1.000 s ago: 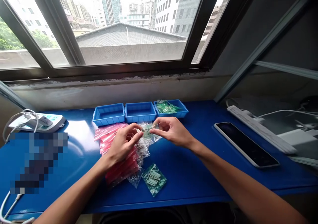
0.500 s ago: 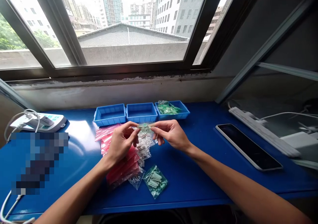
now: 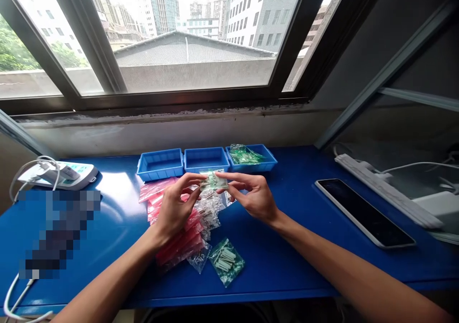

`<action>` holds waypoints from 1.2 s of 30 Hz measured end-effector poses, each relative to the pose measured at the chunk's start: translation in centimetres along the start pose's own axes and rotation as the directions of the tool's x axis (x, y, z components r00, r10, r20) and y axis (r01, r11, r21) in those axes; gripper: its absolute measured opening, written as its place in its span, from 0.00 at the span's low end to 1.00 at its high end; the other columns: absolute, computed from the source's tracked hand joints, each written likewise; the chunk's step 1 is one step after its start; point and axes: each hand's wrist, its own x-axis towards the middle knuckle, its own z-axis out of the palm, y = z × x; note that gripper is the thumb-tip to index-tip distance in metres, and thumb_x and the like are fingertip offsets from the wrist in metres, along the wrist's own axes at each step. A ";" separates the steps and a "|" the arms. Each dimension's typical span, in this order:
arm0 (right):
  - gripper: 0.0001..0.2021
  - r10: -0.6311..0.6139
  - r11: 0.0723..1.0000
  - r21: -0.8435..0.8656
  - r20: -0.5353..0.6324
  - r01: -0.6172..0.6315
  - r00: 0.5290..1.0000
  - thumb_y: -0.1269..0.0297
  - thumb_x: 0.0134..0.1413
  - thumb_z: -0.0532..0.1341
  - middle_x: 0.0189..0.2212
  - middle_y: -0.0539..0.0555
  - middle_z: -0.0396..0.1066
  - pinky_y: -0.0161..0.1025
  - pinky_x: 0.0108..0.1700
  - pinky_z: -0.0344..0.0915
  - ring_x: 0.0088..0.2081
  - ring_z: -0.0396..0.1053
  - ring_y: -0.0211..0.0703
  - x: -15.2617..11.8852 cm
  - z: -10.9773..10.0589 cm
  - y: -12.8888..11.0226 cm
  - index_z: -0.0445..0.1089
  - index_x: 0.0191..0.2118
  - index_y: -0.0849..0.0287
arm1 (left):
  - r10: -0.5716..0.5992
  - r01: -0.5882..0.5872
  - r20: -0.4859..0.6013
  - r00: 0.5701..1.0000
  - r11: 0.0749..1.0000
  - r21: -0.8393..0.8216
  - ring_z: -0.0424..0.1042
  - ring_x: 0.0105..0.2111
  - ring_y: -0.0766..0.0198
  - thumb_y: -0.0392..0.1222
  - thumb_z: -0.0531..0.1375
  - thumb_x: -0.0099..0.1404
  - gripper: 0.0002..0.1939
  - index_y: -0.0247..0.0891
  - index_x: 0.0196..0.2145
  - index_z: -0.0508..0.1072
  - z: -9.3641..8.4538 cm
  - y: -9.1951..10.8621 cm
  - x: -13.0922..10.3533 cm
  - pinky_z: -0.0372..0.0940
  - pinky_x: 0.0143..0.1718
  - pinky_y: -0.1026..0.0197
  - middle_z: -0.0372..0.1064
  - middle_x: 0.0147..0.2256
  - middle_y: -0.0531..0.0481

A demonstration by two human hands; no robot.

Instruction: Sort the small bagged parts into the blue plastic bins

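Between my two hands a small clear-green plastic bag (image 3: 214, 180) is held up flat, with pale pieces inside. My left hand (image 3: 176, 203) pinches its left edge between thumb and fingers. On the other side, my right hand (image 3: 255, 196) grips the right edge the same way. Under the hands lie red plastic bags (image 3: 179, 246) in an overlapping row, beside clear bags (image 3: 208, 213) of small parts. Closer to the front edge sits another green bag (image 3: 226, 262) holding several pale plug-like pieces.
Three blue trays stand at the back; the right tray (image 3: 269, 165) holds green bags (image 3: 245, 155). A phone (image 3: 364, 212) lies at the right, near a power strip (image 3: 387, 189). Another power strip (image 3: 81, 175) with cables is at the left, behind a pixelated object (image 3: 59, 232).
The green bag between my hands has tipped from nearly edge-on to facing me, so more of its surface shows. The fingers have spread slightly along its edges. The view has shifted slightly.
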 end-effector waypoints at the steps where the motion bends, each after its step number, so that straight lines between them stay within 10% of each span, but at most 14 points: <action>1: 0.16 0.001 1.000 0.002 0.001 -0.001 1.000 0.63 0.63 0.66 0.38 0.58 0.81 0.37 0.27 0.73 0.35 0.81 0.49 0.0 0.0 0.0 0.79 0.54 0.60 | -0.009 0.009 -0.001 1.000 1.000 -0.013 0.80 0.46 0.57 0.40 0.61 0.71 0.10 0.40 0.49 0.76 0.0 0.0 0.1 0.76 0.45 0.55 0.79 0.48 0.45; 16: 0.21 0.170 0.985 -0.047 0.057 -0.167 0.984 0.46 0.58 0.68 0.14 0.47 0.62 0.33 0.20 0.55 0.15 0.58 0.33 0.4 0.1 -1.2 0.73 0.27 0.61 | -0.245 0.259 0.092 0.965 0.945 -0.202 0.58 0.17 0.71 0.53 0.65 0.67 0.17 0.37 0.31 0.71 0.0 0.5 0.4 0.55 0.20 0.67 0.61 0.18 0.59; 26: 0.20 0.139 0.990 0.033 0.003 -0.139 0.990 0.50 0.62 0.66 0.23 0.54 0.76 0.34 0.20 0.65 0.18 0.69 0.39 0.2 0.0 -0.1 0.81 0.47 0.63 | -0.179 0.184 0.059 0.982 0.978 -0.095 0.81 0.37 0.57 0.50 0.63 0.70 0.13 0.36 0.42 0.77 0.0 0.3 0.4 0.73 0.32 0.61 0.81 0.36 0.44; 36: 0.17 0.039 0.998 -0.047 -0.002 -0.039 0.999 0.62 0.64 0.63 0.37 0.58 0.81 0.36 0.25 0.72 0.36 0.81 0.52 0.0 0.1 0.2 0.79 0.55 0.58 | -0.044 0.043 -0.032 0.999 0.999 -0.024 0.78 0.46 0.56 0.45 0.62 0.71 0.12 0.40 0.49 0.78 -0.3 0.1 0.4 0.75 0.43 0.56 0.78 0.49 0.44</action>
